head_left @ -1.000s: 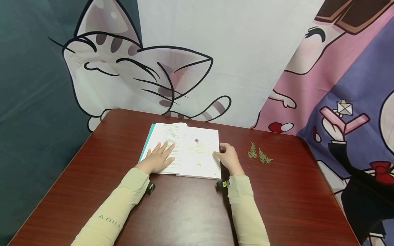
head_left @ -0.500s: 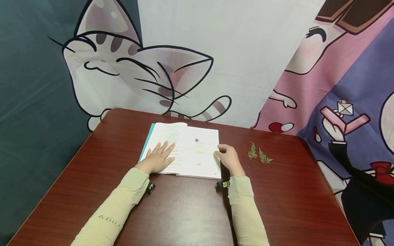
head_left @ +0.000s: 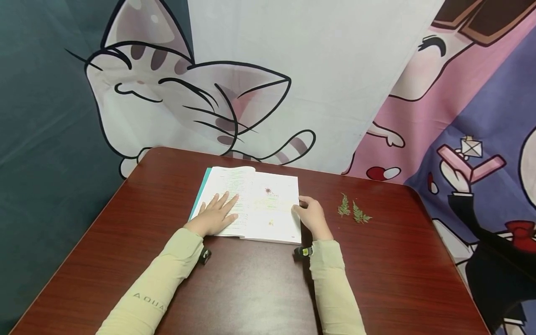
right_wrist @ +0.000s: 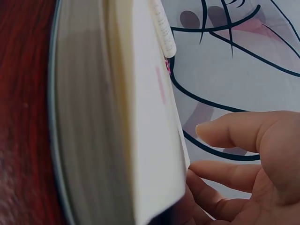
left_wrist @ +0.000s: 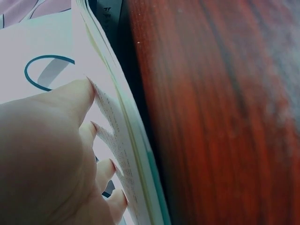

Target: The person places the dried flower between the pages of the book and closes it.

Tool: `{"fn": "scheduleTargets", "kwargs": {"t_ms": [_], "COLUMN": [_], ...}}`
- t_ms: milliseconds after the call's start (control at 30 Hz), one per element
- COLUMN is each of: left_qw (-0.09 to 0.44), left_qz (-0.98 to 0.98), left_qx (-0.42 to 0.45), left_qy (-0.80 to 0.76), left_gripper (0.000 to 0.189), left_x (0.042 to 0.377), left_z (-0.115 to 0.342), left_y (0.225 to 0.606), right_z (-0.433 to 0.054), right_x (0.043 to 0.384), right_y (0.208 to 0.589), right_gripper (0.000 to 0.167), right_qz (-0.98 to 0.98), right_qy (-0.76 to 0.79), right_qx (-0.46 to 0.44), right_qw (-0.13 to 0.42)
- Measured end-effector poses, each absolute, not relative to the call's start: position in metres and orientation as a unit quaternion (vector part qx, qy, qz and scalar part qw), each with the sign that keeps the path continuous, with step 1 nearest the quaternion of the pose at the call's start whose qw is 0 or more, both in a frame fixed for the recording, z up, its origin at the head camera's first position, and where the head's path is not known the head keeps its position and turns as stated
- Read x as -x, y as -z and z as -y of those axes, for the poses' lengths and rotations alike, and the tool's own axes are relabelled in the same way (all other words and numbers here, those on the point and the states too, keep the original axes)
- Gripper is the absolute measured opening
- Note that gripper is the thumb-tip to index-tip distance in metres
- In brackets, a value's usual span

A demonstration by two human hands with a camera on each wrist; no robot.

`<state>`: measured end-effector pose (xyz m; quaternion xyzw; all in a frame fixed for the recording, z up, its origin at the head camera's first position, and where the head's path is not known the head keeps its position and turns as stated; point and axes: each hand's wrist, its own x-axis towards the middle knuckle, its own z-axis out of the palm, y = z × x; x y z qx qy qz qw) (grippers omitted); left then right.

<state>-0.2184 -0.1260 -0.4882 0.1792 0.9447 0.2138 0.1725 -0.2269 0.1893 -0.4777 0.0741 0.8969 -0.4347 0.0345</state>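
The left hand (head_left: 212, 218) is steadying the book (head_left: 261, 204) under spread fingers; the right hand (head_left: 313, 217), thumb and fingers apart, is touching its edge, likely needing a pinch.

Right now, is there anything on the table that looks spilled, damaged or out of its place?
Nothing looks spilled or damaged. Only the two sprigs stand out slightly: they lie loose on the bare table, right of the open book, and greenery seems unusual there.

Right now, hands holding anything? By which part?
Nothing gripped: left hand rests on the open book's left page; right hand touches the right page's edge, thumb clear.
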Motion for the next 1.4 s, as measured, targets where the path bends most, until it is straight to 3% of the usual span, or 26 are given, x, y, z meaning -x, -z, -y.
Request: {"fn": "scheduleTargets", "kwargs": {"t_ms": [500, 867, 1100, 1400], "left_qw": [0.173, 0.177, 0.173, 0.171], "left_qz": [-0.942, -0.942, -0.943, -0.945], "left_qx": [-0.182, -0.181, -0.181, -0.179], "left_qy": [-0.221, -0.218, -0.22, -0.214], "left_gripper": [0.067, 0.067, 0.066, 0.064], "left_x": [0.214, 0.216, 0.215, 0.214], "left_z": [0.124, 0.125, 0.123, 0.121], "left_y": [0.477, 0.481, 0.478, 0.472], "right_z": [-0.187, -0.184, -0.173, -0.151], "right_x": [0.225, 0.225, 0.225, 0.22], "right_y": [0.469, 0.466, 0.467, 0.471], "right_gripper": [0.043, 0.03, 0.029, 0.038], "right_qz": [-0.863, -0.757, -0.678, -0.74], "right_qy": [0.496, 0.647, 0.734, 0.668], "right_qx": [-0.08, -0.072, -0.021, 0.073], "right_qw": [-0.04, -0.064, -0.041, 0.026]}}
